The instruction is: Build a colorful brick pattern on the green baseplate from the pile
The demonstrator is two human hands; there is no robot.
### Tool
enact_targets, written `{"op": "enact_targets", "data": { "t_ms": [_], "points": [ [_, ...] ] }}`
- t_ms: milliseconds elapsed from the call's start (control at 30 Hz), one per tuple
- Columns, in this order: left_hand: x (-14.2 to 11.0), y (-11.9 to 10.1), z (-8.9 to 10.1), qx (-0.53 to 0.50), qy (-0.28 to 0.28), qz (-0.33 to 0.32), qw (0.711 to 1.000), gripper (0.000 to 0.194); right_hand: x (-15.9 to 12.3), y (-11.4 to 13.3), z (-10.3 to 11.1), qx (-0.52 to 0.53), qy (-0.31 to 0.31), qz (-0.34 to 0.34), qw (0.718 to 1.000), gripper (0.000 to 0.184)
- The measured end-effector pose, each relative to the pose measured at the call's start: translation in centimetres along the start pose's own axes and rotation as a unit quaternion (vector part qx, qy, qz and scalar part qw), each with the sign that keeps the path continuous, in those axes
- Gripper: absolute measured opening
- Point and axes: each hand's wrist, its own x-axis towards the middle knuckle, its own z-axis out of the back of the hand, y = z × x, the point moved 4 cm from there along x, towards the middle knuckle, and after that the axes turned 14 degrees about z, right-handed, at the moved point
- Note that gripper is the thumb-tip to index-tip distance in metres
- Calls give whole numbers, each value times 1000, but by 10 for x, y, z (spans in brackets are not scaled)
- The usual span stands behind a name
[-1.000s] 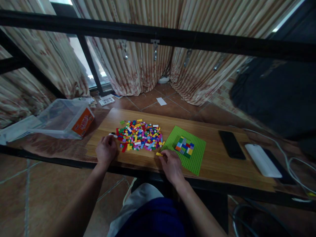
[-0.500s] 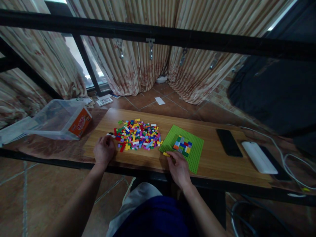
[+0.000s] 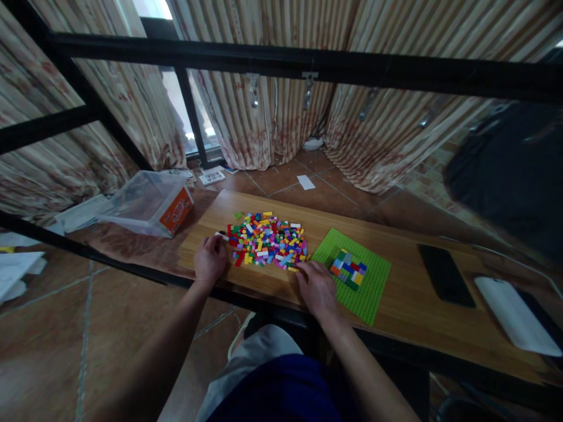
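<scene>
White brick (image 3: 223,236) in left hand (image 3: 210,259), yellow brick (image 3: 292,269) in right hand (image 3: 317,287), near table edge (image 3: 264,295).

Individual studs in brick pile (image 3: 268,240) too small to tell; box label (image 3: 176,211) lettering blurred.

Dim room | daylight behind curtains (image 3: 290,117) | soft focus | edges stretched

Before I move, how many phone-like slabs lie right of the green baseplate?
3: black slab nearest the green baseplate, white slab farther right, dark slab partly hidden beyond the white. Others may be hidden.
</scene>
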Motion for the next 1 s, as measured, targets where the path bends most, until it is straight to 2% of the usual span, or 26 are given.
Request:
{"op": "enact_targets", "data": {
  "t_ms": [167,300,433,600,800,1000],
  "points": [
    [1,2,-1,4,-1,-5,1000,25,19,4,-3,-32,13,25,999,34],
    [0,1,0,4,-4,-5,1000,25,31,11,-12,-47,74,66,994,41],
    [0,0,1,5,-5,-5,1000,25,37,11,-16,-47,129,77,987,39],
    [1,2,0,10,-10,-5,1000,25,43,10,-15,-37,153,95,983,31],
    [2,1,0,14,-14,-1,1000,25,47,7,-15,-18,130,91,987,22],
    [3,1,1,22,-20,-4,1000,23,38,6,-5,21,51,29,998,14]
  ]
}}
